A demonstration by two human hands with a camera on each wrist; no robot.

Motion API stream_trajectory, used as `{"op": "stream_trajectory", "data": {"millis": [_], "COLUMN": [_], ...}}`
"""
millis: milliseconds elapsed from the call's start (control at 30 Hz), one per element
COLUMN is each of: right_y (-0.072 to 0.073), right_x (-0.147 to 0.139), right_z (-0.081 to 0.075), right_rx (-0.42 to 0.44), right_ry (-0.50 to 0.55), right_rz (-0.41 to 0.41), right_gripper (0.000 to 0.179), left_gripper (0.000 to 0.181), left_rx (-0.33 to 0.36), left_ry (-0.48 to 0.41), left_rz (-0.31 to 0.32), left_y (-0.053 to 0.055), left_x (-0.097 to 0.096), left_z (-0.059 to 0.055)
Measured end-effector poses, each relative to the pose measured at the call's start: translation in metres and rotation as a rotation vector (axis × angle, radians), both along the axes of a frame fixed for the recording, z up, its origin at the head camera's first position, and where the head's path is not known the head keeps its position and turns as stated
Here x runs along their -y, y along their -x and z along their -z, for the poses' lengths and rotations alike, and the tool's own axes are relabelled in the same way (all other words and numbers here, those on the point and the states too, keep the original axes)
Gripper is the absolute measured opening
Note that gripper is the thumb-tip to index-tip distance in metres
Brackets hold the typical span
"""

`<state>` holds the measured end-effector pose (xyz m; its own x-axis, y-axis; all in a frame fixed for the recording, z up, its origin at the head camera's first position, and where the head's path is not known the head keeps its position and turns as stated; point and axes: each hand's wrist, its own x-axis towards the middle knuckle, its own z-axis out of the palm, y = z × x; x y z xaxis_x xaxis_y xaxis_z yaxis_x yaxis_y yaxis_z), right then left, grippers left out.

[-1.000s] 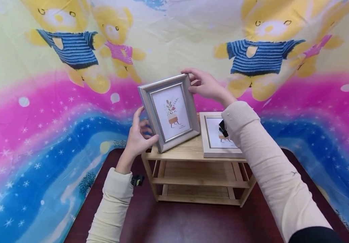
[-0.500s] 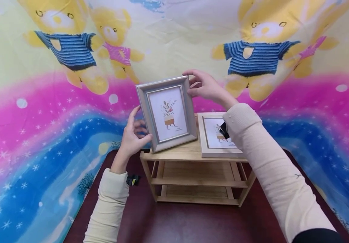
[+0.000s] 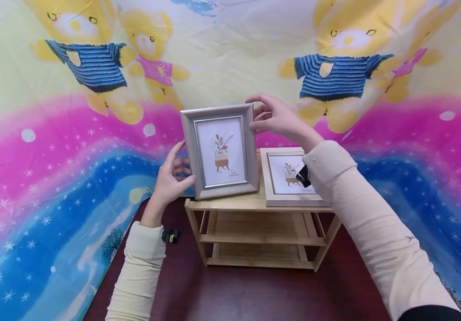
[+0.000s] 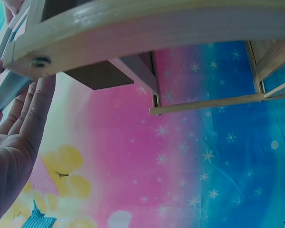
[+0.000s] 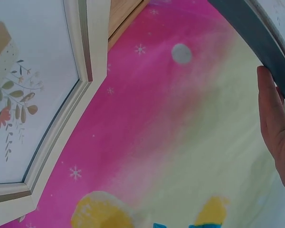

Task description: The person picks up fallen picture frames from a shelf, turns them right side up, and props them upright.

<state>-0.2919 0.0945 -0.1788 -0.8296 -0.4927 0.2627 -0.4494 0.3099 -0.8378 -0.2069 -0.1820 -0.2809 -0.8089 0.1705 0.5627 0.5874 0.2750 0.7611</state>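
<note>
A silver-grey picture frame [image 3: 222, 151] with a potted-plant print stands upright at the left of the wooden rack's [image 3: 262, 240] top shelf, leaning slightly. My left hand [image 3: 170, 180] holds its left side, thumb at the front edge and fingers behind. In the left wrist view those fingers of the left hand [image 4: 23, 128] lie along the frame's edge. At the upper right corner, my right hand [image 3: 278, 118] grips the frame, with the fingertips partly hidden behind it. Beside it a cream picture frame [image 3: 268, 178] with a similar print lies on the shelf, partly covered by my right sleeve.
The rack has lower shelves and stands on a dark red table [image 3: 254, 294]. Behind and around hangs a colourful cloth backdrop [image 3: 230, 53] with printed bears. A black strap [image 3: 171, 236] sits at my left wrist.
The grey frame has turned from a clear tilt to nearly upright, its top left corner shifting left and then its top lowering. My left hand has moved left and the right hand slightly down and right.
</note>
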Motion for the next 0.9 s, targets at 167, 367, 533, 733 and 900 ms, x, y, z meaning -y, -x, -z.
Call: {"op": "stream_trajectory", "data": {"millis": [167,367,533,733,900], "right_y": [-0.007,-0.014,-0.017,-0.020,-0.024], "right_x": [0.000,0.000,0.000,-0.001,-0.003], "right_z": [0.001,0.003,0.005,0.008,0.009], "right_rx": [0.010,0.019,-0.005,0.000,0.023], "right_ry": [0.018,0.041,0.031,0.069,0.131], "right_rz": [0.003,0.012,0.025,0.011,-0.008], "right_gripper": [0.059,0.058,0.056,0.054,0.053], "left_gripper": [0.076,0.076,0.075,0.072,0.070], "left_rx": [0.040,0.032,0.039,0.035,0.033], "left_ry": [0.006,0.013,0.025,0.054,0.096], "left_rz": [-0.008,-0.014,-0.017,-0.020,-0.027], "left_y": [-0.002,-0.004,-0.005,-0.009,-0.014], "left_x": [0.003,0.006,0.008,0.008,0.006], "left_z": [-0.002,-0.003,-0.003,-0.004,-0.006]}}
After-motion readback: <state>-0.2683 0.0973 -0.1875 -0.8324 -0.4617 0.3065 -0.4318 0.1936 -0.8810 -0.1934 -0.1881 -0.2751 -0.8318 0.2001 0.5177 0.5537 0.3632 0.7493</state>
